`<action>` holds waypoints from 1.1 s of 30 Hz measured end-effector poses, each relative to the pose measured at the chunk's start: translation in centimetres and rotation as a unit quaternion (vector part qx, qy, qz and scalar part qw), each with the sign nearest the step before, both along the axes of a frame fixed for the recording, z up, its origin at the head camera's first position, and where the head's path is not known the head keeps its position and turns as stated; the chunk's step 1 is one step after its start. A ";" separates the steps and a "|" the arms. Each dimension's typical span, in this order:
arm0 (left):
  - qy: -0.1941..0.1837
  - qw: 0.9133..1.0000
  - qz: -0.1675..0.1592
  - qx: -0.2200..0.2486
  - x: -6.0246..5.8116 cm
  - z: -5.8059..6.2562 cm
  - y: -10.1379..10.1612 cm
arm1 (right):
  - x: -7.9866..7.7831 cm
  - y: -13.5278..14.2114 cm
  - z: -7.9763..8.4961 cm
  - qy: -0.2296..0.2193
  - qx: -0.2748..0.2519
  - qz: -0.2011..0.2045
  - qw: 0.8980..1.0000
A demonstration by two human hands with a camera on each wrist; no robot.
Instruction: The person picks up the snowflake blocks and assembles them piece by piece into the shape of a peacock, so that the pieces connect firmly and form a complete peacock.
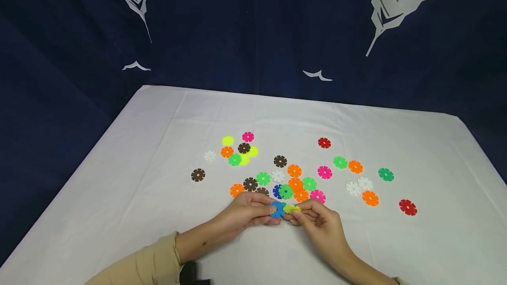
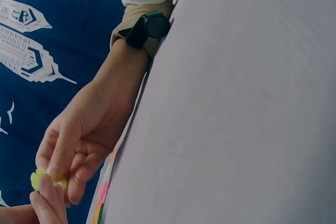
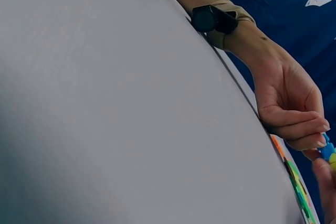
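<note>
Near the table's front, my left hand (image 1: 247,210) pinches a blue notched disc (image 1: 278,210) between thumb and fingers. Touching it on the right is a yellow notched disc (image 1: 292,209), which my right hand (image 1: 321,222) pinches at its edge. A bit of green shows between the two discs; whether they interlock I cannot tell. In the left wrist view the yellow disc (image 2: 37,180) is partly covered by fingers. The right wrist view catches the blue disc (image 3: 327,146) at its edge, by the left hand (image 3: 289,95).
Just beyond the hands lie many loose notched discs, among them a green disc (image 1: 285,191) over a dark blue one, an orange disc (image 1: 300,195) and a pink disc (image 1: 317,196). A red disc (image 1: 408,207) lies far right on the white tablecloth (image 1: 119,214).
</note>
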State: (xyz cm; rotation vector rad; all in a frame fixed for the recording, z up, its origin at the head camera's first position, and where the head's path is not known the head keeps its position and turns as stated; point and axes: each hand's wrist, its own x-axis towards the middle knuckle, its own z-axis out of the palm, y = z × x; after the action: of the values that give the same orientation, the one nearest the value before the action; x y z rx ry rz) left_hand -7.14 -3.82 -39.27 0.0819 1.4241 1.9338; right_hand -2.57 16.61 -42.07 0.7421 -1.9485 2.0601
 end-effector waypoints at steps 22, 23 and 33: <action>0.037 0.998 0.048 0.012 -0.8 0.3 -1.1 | -1.2 0.6 1.6 -0.010 0.127 -0.070 0.989; 0.039 0.998 0.055 0.016 -1.2 0.3 -1.5 | -1.4 1.0 1.7 -0.027 0.151 -0.091 0.984; 0.035 0.997 0.057 0.033 -2.1 -0.2 -2.3 | -1.4 0.5 0.7 0.008 0.389 -0.173 0.905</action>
State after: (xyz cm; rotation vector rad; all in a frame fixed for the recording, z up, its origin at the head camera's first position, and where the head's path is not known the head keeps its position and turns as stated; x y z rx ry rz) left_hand -9.28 -6.08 -39.45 0.1018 1.4369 2.0893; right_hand -3.95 17.07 -41.33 0.4664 -2.6624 1.0361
